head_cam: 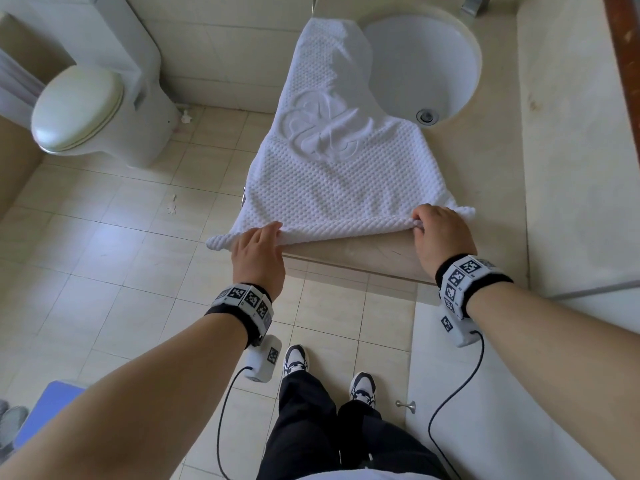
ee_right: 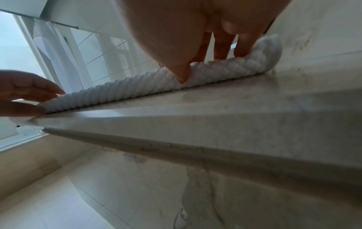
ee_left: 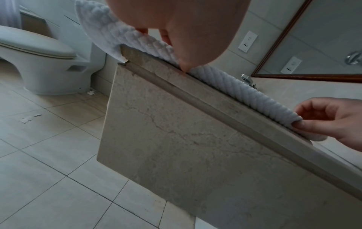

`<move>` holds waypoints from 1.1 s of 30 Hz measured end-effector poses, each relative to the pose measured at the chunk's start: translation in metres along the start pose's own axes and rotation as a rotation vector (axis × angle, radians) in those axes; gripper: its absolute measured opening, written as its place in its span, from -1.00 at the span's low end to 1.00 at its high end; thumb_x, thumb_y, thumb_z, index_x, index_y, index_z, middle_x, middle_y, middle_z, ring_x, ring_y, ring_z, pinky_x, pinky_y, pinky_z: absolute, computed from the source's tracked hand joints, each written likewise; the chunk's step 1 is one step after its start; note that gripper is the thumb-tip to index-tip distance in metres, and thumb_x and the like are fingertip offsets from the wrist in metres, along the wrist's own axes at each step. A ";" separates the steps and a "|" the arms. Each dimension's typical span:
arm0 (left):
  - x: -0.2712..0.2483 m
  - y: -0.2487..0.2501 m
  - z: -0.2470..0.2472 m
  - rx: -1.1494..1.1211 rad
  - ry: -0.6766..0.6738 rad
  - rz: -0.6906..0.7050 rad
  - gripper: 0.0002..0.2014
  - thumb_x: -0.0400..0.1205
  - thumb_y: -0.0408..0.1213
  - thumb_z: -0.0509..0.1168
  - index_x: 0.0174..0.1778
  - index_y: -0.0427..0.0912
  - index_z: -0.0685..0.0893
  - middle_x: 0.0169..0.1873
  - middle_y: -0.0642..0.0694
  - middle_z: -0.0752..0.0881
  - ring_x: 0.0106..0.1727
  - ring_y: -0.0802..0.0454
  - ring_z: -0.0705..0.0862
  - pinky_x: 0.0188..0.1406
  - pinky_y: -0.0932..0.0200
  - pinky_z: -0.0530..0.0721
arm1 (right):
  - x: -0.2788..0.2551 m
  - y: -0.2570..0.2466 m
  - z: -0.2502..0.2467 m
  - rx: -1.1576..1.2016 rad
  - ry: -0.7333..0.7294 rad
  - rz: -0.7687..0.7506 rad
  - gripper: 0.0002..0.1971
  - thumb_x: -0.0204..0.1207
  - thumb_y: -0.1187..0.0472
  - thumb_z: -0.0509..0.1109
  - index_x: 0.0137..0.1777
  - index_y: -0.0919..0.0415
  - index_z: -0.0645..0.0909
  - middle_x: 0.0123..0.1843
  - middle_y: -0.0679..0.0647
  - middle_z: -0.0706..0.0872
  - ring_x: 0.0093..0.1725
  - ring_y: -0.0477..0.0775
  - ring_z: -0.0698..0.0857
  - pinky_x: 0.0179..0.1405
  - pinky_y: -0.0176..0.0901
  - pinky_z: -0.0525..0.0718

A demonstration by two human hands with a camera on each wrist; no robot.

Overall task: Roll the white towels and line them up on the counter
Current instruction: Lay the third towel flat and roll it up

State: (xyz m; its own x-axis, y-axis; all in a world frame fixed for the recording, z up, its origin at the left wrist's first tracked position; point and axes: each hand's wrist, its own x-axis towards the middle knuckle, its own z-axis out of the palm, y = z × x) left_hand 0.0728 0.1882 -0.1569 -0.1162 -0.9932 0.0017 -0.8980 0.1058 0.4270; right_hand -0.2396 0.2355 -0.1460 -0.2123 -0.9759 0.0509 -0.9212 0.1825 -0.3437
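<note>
**Both hands on the near edge of the towel**

I see one white towel (head_cam: 343, 161) spread along the counter (head_cam: 367, 252), its far end draped beside the sink basin (head_cam: 426, 64) and its left near corner hanging off the counter's left end over the floor tiles (head_cam: 104, 237). An embossed knot pattern sits in the middle of the cloth. The near edge is turned over into a thin first roll that runs just behind the counter's front lip.

My left hand (head_cam: 258, 256) pinches that rolled edge at its left end: in the right wrist view the thumb lies under the roll and the fingers (ee_right: 42, 86) curl over the top. My right hand (head_cam: 443, 233) grips the right end the same way, thumb pressed into the front of the roll and fingers (ee_right: 245, 45) planted behind it. The roll stretches straight between the two hands.

A toilet (head_cam: 90, 109) with its lid down stands far left, well apart from the counter. A mirror (ee_left: 323, 38) hangs above the counter.
</note>
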 end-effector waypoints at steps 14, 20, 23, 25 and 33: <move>0.012 0.039 0.016 -0.142 -0.039 0.054 -0.75 0.71 -0.27 0.16 0.29 -0.05 0.56 0.15 -0.09 0.70 0.27 -0.16 0.46 0.40 -0.12 0.40 | -0.025 0.050 -0.020 0.064 0.011 0.234 -0.93 0.60 0.19 0.37 0.02 0.09 0.54 -0.07 0.10 0.70 -0.10 0.17 0.69 -0.16 0.03 0.72; 0.013 0.023 0.012 -0.078 -0.111 0.063 -0.72 0.74 -0.30 0.10 0.36 0.02 0.43 0.10 -0.02 0.72 0.28 -0.09 0.45 0.45 -0.08 0.29 | -0.028 0.044 -0.018 0.127 -0.054 0.241 -0.90 0.62 0.12 0.37 0.00 0.07 0.50 -0.06 0.09 0.72 -0.07 0.17 0.71 -0.12 -0.01 0.69; 0.012 0.011 0.005 -0.035 -0.125 0.057 -0.71 0.74 -0.30 0.09 0.36 0.05 0.39 0.01 -0.05 0.71 0.25 -0.12 0.50 0.38 -0.11 0.27 | -0.026 0.037 -0.016 0.146 -0.145 0.236 -0.88 0.64 0.10 0.33 0.08 0.09 0.50 0.02 0.11 0.74 0.00 0.21 0.71 -0.02 0.01 0.68; 0.013 0.006 0.000 0.004 -0.143 0.066 -0.70 0.72 -0.29 0.07 0.36 0.03 0.38 0.01 -0.09 0.69 0.22 -0.15 0.53 0.39 -0.15 0.28 | -0.023 0.031 -0.015 0.127 -0.191 0.219 -0.87 0.66 0.09 0.29 0.13 0.08 0.49 0.08 0.13 0.75 0.06 0.25 0.70 0.04 0.05 0.66; 0.018 0.008 -0.010 0.095 -0.201 0.095 -0.63 0.72 -0.26 0.02 0.47 -0.03 0.35 -0.05 -0.04 0.58 0.18 -0.18 0.57 0.31 -0.18 0.37 | -0.007 0.023 -0.007 -0.102 -0.248 0.189 -0.83 0.69 0.01 0.20 0.20 0.02 0.42 0.16 0.13 0.76 0.13 0.24 0.69 0.14 0.09 0.50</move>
State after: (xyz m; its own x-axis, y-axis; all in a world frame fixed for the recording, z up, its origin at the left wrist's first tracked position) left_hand 0.0679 0.1711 -0.1443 -0.2757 -0.9501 -0.1460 -0.9138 0.2120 0.3465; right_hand -0.2613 0.2472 -0.1475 -0.3079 -0.9209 -0.2392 -0.9039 0.3616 -0.2285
